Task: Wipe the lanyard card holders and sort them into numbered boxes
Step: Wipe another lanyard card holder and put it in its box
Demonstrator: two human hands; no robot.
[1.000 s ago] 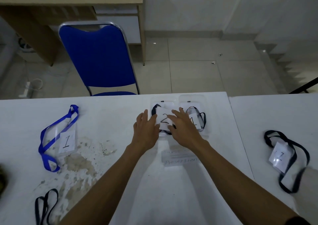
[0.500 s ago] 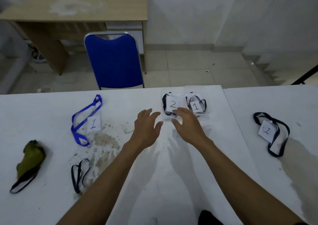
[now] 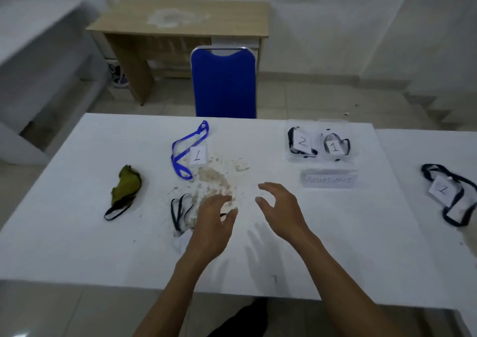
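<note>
The two clear boxes (image 3: 320, 140) sit side by side near the table's far edge, toward its right corner, each already holding a black-strapped card holder: the left one shows a card marked 2 (image 3: 301, 142), the right one a card marked 1 (image 3: 335, 147). A second ago both hands were pressed onto the card holder in the left box; now they have drawn back toward the near edge and hold nothing, which I read as that holder being filed and the person turning to the next one.

The left hand (image 3: 214, 223) hovers, fingers loosely spread and slightly bent, just above a black lanyard (image 3: 180, 211) whose clear holder lies partly hidden under the wrist. The right hand (image 3: 281, 207) hangs open beside it, fingers curved, gripping nothing.

Still unsorted (by my count, three): that black lanyard, a blue lanyard holder marked 1 (image 3: 189, 151) toward the far edge, and another black one marked 1 (image 3: 446, 194) on the adjoining table to the right. The olive-green cloth (image 3: 125, 187) lies near the left edge, well apart from both hands, so wiping likely needs a reach for it first.

A worn, flaking patch (image 3: 216, 179) mars the white table (image 3: 335, 246) between the blue lanyard and the hands, and a handwritten label (image 3: 329, 179) lies just in front of the boxes. A blue chair (image 3: 224, 83) stands beyond the far edge.
</note>
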